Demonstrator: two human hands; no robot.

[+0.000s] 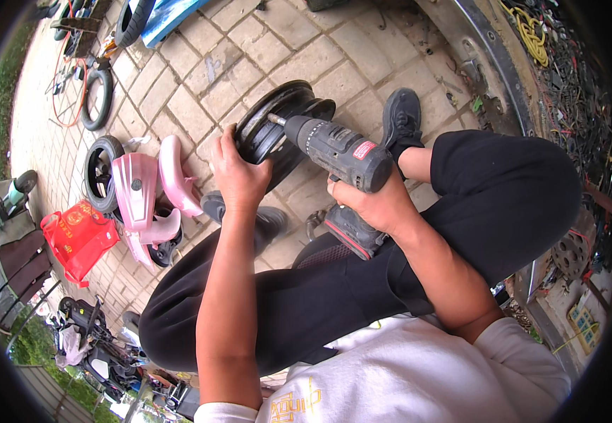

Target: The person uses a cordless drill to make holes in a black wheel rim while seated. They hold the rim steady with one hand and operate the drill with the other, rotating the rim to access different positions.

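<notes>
A dark wheel rim [258, 118] stands on edge, slightly tilted, in front of my feet. My left hand [240, 169] grips its near left edge, thumb and fingers apart around the metal. In my right hand [371, 201] is a black and grey cordless drill [338, 149], held by its handle, with the battery pack [354, 233] below. The drill points left, and its socket-like tip [276, 118] reaches the inside of the rim. Whether the tip sits on a fastener I cannot tell.
Pink plastic body panels [137, 189] and a small tyre [96, 176] lie on the paving at left, beside a red bag [80, 240]. A tube-like black ring [97, 99] lies farther off. Tangled cables [574, 106] and a metal sill [493, 49] line the right.
</notes>
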